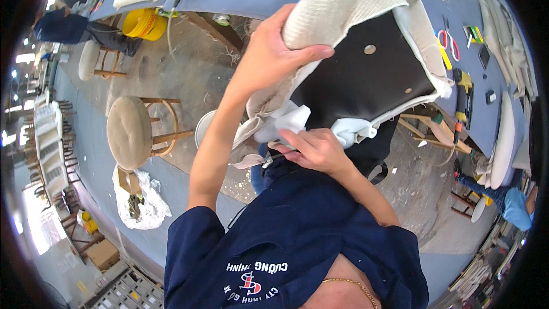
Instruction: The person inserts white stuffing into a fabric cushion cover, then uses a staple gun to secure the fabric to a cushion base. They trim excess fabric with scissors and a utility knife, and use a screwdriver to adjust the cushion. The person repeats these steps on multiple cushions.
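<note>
Beige upholstery [340, 11], edge in left hand [280, 57]; floor [191, 74] space leftward.

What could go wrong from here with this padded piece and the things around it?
The left hand grips one side; if that slips, the padded piece might tip. Loose white material beside the right hand could bunch up. A hose hangs from the yellow-and-black tool at the edge of the table; a snag might pull the tool down.

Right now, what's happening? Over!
Left hand holds beige fabric upholstered piece, black panel showing. Right hand at crumpled white padding. Possibly in the way: another white padding bunch.
</note>
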Demonstrator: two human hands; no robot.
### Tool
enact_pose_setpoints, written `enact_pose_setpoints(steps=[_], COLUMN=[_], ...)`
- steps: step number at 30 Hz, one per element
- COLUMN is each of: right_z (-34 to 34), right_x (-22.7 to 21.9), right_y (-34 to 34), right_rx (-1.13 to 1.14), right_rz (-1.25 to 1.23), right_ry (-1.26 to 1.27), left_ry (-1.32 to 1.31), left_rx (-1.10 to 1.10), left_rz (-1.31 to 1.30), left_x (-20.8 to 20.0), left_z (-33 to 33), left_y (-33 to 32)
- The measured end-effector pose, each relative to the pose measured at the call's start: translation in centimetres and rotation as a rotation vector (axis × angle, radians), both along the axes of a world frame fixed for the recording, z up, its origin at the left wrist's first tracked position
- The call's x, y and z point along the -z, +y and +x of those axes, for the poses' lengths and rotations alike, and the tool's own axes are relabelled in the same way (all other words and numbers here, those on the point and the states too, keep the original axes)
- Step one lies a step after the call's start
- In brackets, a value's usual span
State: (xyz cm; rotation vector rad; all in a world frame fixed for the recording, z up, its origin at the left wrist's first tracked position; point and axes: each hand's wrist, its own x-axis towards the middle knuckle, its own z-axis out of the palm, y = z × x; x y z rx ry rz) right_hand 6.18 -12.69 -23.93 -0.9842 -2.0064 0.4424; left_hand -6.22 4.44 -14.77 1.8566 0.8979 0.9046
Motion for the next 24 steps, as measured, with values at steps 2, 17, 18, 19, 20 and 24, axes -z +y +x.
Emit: enact_pose_setpoints(steps=[2, 17, 18, 19, 20, 24], right_z=[-2.3, -3.5, -3.1, -2.5, -1.9, 2.3], right_x=[0.4, 1.9, 1.9, 2.2, 2.6, 2.5], right_y=[0.6, 2.3, 2.5, 2.8, 2.8, 1.5], right_rx=[0.05, 0.216, 0.139, 0.062, -0.022, -0.308], right_rz=[-0.093, -0.002, -0.098, -0.194, -0.293, -0.758], right_ry=[-0.043, -0.213, -0.162, -0.11, -0.06, 0.379], left_ry=[-0.025, 0.064, 0.061, 0.058, 0.052, 0.045], left_rx=[-0.01, 0.004, 0.014, 0.022, 0.025, 0.041], left_rz=[-0.01, -0.081, -0.082, -0.084, -0.09, -0.099], left_x=[0.8, -0.8, -1.0, -1.2, -1.2, -1.2], left_z=[-0.1, -0.2, -0.1, 0.0, 0.0, 0.2], left_y=[0.3, 0.4, 0.3, 0.3, 0.3, 0.9])
